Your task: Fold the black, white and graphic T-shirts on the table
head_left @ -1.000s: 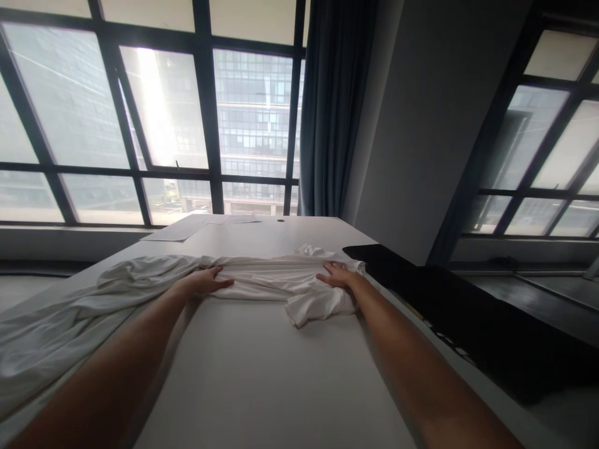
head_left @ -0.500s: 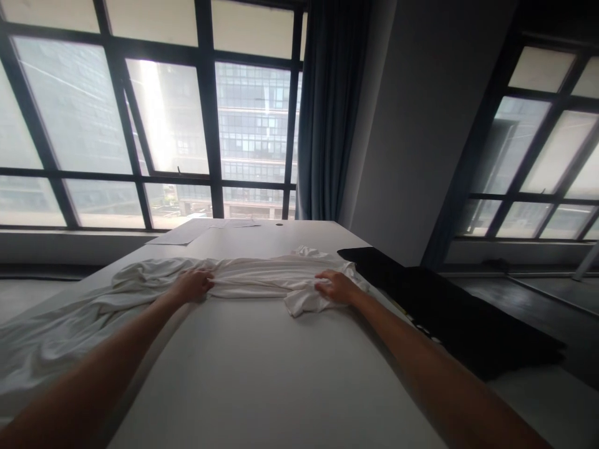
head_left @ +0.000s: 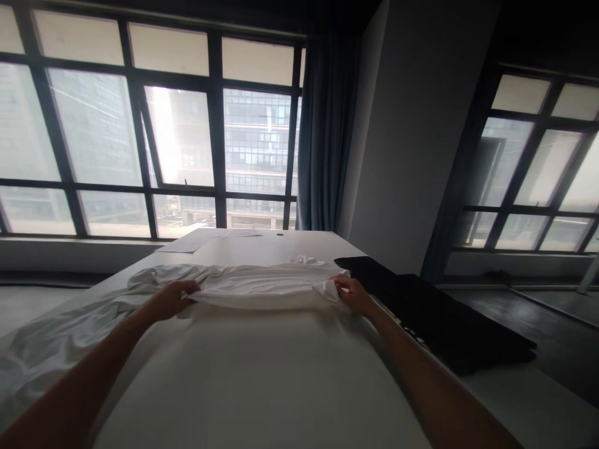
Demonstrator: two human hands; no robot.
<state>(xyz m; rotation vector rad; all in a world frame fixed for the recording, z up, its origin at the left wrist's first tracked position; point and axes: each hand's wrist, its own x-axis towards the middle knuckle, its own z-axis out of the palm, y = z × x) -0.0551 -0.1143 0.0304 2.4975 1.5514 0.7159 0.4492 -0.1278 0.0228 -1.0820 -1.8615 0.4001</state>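
A white cloth lies bunched across the white table, its near edge raised and stretched between my hands. My left hand pinches that edge at its left end. At the right end, my right hand grips the same edge between thumb and fingers. More of the white fabric trails in loose folds to the left, beside and beyond my left forearm.
Black fabric lies along the table's right side. Paper sheets rest at the far left of the table. Beyond stand windows, a blue curtain and a grey pillar.
Both hands have closed on the cloth's near edge and lifted it slightly; my hands have moved a little apart, pulling the edge straighter. The camera view has tilted upward.
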